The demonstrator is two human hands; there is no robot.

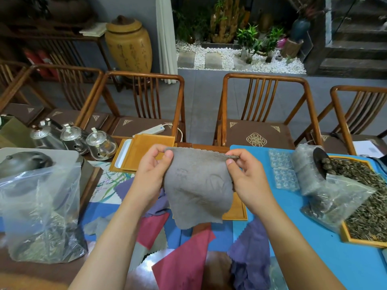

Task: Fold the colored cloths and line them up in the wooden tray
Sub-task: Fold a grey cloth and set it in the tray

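Note:
A grey cloth (198, 189) hangs in the air above the table, stretched by its top edge. My left hand (154, 170) pinches its upper left corner and my right hand (246, 176) pinches its upper right corner. Behind and under the cloth lies the wooden tray (236, 208), mostly hidden by it. Loose cloths lie spread on the table below my arms: red ones (184, 262), purple ones (251, 252) and a grey one (95, 225).
A second wooden tray (146, 151) with a white dish stands behind my hands. Glass teapots (100, 145) and a plastic bag (39, 212) occupy the left. On the blue mat (314, 258) at right are clear plastic trays (284, 172), a bag and a tray of dried leaves (366, 212).

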